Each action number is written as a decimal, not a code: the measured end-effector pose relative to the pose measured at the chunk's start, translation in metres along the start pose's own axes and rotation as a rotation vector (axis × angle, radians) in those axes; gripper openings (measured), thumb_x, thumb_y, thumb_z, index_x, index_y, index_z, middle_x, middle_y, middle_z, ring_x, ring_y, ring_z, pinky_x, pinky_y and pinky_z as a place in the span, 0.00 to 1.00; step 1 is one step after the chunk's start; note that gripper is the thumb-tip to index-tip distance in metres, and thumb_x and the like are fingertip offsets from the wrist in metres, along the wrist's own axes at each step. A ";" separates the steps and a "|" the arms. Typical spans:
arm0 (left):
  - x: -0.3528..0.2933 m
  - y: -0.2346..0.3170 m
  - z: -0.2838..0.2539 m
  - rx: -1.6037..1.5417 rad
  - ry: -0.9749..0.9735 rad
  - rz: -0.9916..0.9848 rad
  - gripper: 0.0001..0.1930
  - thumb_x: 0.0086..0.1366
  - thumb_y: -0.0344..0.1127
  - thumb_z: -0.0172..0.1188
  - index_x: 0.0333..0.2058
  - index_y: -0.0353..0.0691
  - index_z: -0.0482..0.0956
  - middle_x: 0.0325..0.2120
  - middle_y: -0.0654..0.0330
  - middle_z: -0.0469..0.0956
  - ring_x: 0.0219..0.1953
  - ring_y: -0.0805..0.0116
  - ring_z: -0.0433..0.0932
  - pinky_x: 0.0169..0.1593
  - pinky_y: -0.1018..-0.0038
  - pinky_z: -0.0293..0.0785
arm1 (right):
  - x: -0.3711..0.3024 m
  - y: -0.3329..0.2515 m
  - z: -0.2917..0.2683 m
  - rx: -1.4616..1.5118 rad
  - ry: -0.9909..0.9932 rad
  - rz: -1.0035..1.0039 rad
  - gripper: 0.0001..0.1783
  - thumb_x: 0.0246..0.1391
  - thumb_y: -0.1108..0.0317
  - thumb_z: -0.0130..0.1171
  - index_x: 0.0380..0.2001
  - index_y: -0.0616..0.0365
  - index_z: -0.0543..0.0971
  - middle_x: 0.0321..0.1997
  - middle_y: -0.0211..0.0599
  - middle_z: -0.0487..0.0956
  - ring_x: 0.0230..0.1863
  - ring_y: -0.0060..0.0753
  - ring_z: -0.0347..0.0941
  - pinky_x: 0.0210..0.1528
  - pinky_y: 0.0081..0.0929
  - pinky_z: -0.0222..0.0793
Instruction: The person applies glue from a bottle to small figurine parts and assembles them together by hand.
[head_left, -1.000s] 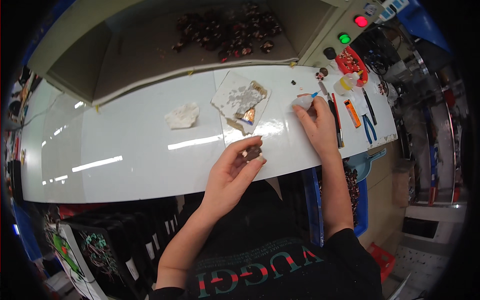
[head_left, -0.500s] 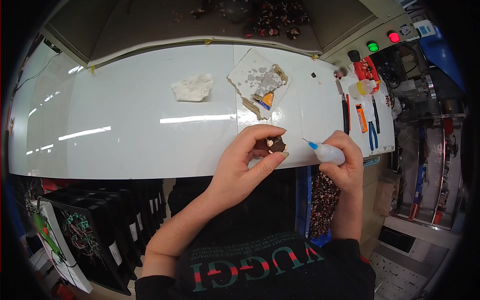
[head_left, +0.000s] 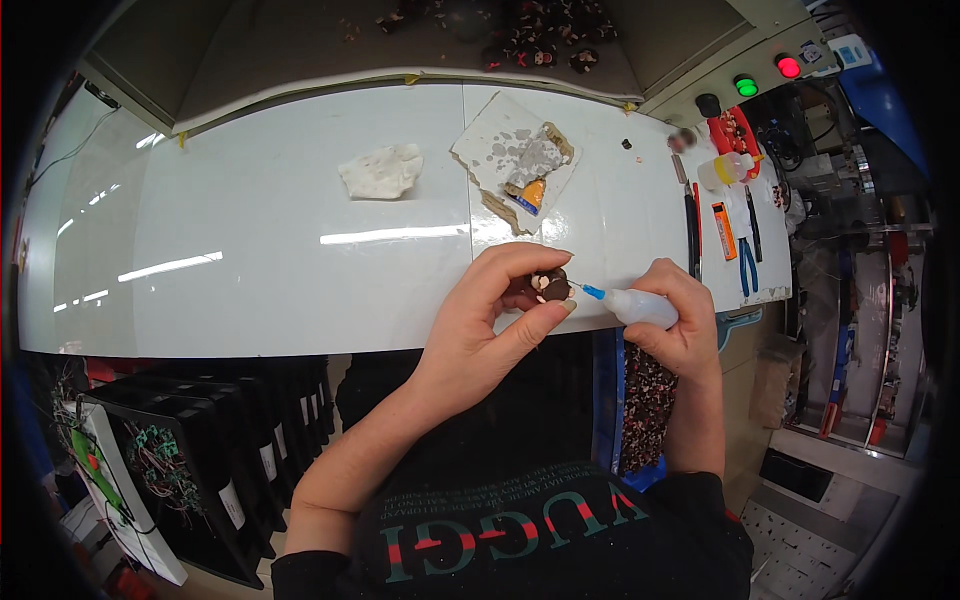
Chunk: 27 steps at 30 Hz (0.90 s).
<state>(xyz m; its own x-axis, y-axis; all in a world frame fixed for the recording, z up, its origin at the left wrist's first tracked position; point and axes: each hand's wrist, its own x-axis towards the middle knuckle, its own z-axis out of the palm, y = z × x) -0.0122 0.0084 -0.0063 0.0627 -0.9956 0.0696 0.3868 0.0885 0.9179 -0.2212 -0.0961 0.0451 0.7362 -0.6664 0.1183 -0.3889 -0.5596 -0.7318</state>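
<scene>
Between the thumb and fingers of my left hand (head_left: 488, 308) is a small dark brown figurine (head_left: 551, 286) with pale pink parts. My right hand (head_left: 682, 318) is wrapped round a translucent white squeeze bottle (head_left: 640, 307), tilted so that its blue needle tip (head_left: 592, 291) points left. The thin needle reaches the figurine's right side; whether it touches cannot be told. Both hands are over the near edge of the white table (head_left: 250, 290). Beyond them lies a ragged white board (head_left: 484, 148) with grey spots, bearing a crumpled grey piece and an orange-and-blue packet (head_left: 531, 195).
A white crumpled cloth or pad (head_left: 381, 172) lies left of the board. At the right are an orange box cutter (head_left: 723, 230), blue pliers (head_left: 747, 266), a yellow-banded bottle (head_left: 722, 171) and a red tray (head_left: 741, 135). A blue bin (head_left: 607, 395) of small brown pieces stands below the table edge.
My right hand has moved the squeeze bottle left, bringing its needle up to the figurine. My left hand has hardly moved, and the figurine has turned slightly.
</scene>
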 end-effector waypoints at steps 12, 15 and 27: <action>0.001 -0.001 0.002 0.017 0.031 0.022 0.18 0.61 0.27 0.57 0.50 0.38 0.70 0.46 0.60 0.66 0.42 0.75 0.72 0.46 0.78 0.71 | 0.000 0.000 -0.003 -0.056 0.000 -0.015 0.21 0.34 0.55 0.73 0.27 0.58 0.77 0.23 0.33 0.73 0.27 0.33 0.68 0.29 0.26 0.62; 0.001 -0.001 0.001 0.019 0.035 0.022 0.18 0.61 0.27 0.57 0.50 0.38 0.70 0.45 0.60 0.66 0.42 0.75 0.72 0.45 0.78 0.71 | 0.001 -0.003 -0.004 -0.101 0.004 -0.019 0.21 0.33 0.55 0.73 0.26 0.57 0.77 0.23 0.32 0.73 0.26 0.32 0.68 0.29 0.26 0.62; 0.000 0.000 -0.001 0.074 0.040 0.032 0.18 0.62 0.29 0.57 0.51 0.39 0.71 0.45 0.60 0.67 0.41 0.75 0.71 0.45 0.78 0.70 | 0.004 -0.010 -0.002 -0.200 0.045 -0.076 0.21 0.31 0.54 0.74 0.25 0.56 0.78 0.21 0.30 0.72 0.25 0.32 0.65 0.27 0.27 0.59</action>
<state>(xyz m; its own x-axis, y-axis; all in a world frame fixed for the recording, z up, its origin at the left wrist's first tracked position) -0.0117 0.0088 -0.0069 0.1110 -0.9902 0.0850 0.3154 0.1162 0.9418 -0.2155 -0.0941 0.0549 0.7437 -0.6374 0.2015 -0.4389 -0.6929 -0.5721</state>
